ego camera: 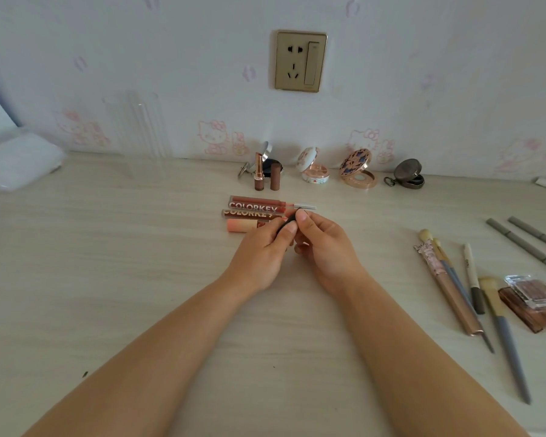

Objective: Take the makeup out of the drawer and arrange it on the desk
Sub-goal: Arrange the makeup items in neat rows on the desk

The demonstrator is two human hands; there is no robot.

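while both hands met over the middle of the desk [108, 279], they shared one small dark item [285, 228], most likely a lip-product cap or short tube; too much of it was hidden to say which. the left hand [259, 257] pinched it between curled fingers and thumb, and the right hand [325, 247] curled round its other end, thumb on top. it sat just in front of the lip glosses [255, 207], three tubes lying side by side, the nearest one partly under the fingers. behind them stood an open lipstick [258, 171] beside its cap, with opened compacts [358, 170] ranged along the wall. makeup brushes [454, 285] lay well apart to the right.

judging by its size, the dark piece was light, rigid and smooth, likely to slip or roll if set down carelessly. a fingertip pinch across its sides seemed the best hold, with the other hand steadying the tube. the glosses looked hard-shelled but prone to rolling, so laying them flat against each other appeared sensible.
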